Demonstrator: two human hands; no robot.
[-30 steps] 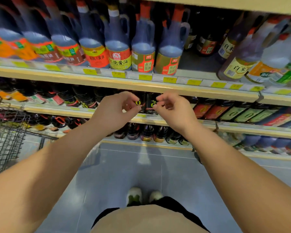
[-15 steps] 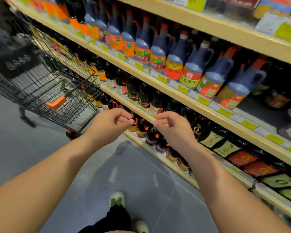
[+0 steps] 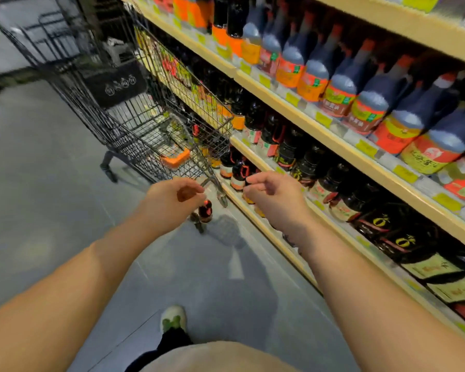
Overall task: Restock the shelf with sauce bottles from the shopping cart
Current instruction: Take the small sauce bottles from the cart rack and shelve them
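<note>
I read this as the return leg: both of my hands are empty and reaching toward the shopping cart [image 3: 134,124] at 11 o'clock for another bottle. The left hand [image 3: 172,202] is loosely curled with nothing in its grip; the right hand [image 3: 275,196] is half open, fingers relaxed, also empty. The cart is black wire mesh with an orange plastic piece [image 3: 175,159] low in the basket (motion blur hides whether bottles remain inside). 1 dark glass bottle [image 3: 205,210] with a red cap shows just below the left hand. The shelf [image 3: 333,142] at 2 o'clock holds glossy dark sauce bottles [image 3: 287,151]. Next I need to lean in over the rim.
</note>
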